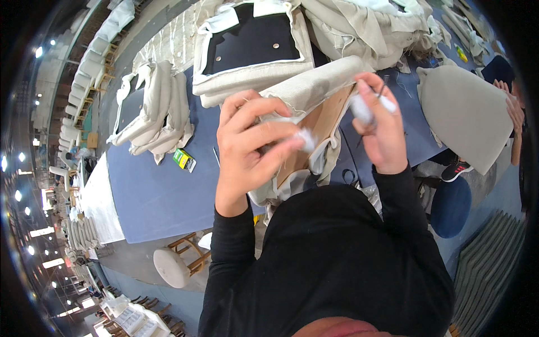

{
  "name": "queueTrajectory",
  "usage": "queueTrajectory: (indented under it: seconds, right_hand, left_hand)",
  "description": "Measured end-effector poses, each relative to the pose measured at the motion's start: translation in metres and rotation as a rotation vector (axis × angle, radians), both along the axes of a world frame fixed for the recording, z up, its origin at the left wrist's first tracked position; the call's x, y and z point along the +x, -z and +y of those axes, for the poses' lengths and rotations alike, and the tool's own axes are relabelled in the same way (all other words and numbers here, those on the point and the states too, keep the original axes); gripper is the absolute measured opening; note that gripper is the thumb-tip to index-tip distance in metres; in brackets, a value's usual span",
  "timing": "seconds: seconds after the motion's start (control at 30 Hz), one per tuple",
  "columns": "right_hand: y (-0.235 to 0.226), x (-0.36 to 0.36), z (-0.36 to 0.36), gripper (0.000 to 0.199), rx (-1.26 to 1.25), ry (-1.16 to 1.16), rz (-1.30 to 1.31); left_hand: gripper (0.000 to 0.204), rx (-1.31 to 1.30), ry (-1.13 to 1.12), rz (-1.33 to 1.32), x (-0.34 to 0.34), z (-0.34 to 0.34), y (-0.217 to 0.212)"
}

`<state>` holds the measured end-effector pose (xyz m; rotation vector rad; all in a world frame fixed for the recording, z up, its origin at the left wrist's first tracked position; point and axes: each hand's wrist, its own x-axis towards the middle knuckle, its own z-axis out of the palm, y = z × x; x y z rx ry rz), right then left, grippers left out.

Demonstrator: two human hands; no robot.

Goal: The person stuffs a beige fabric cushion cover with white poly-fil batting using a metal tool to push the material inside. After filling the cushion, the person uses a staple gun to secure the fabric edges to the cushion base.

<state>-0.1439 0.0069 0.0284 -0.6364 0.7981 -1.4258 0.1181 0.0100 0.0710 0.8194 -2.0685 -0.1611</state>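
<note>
My left hand is closed in a pinch on a small tuft of white stuffing. To its right, my right hand grips a larger wad of white stuffing, blurred by motion. A thin dark tool sticks out between its fingers, its kind too blurred to make out. Between and below both hands is an upholstered piece in beige fabric, tilted up, with a bare wooden board showing. Loose fabric edges hang around that board.
On the blue-covered table lie a beige cushion with a black underside, a stack of smaller covers and a green-yellow packet. Heaped fabric is behind. Another person's hands hold a beige panel at right. A stool stands lower left.
</note>
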Motion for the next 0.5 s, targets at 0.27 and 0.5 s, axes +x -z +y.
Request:
queueTrajectory:
  seconds: [0.27, 0.5]
  right_hand:
    - [-0.019, 0.001, 0.02, 0.041, -0.264, -0.093, 0.282]
    - [-0.017, 0.048, 0.025, 0.029, -0.395, -0.215, 0.503]
  left_hand:
    - [0.056, 0.23, -0.128, 0.327, -0.012, 0.005, -0.01]
    - [0.042, 0.269, -0.155, 0.244, -0.004, 0.007, -0.001]
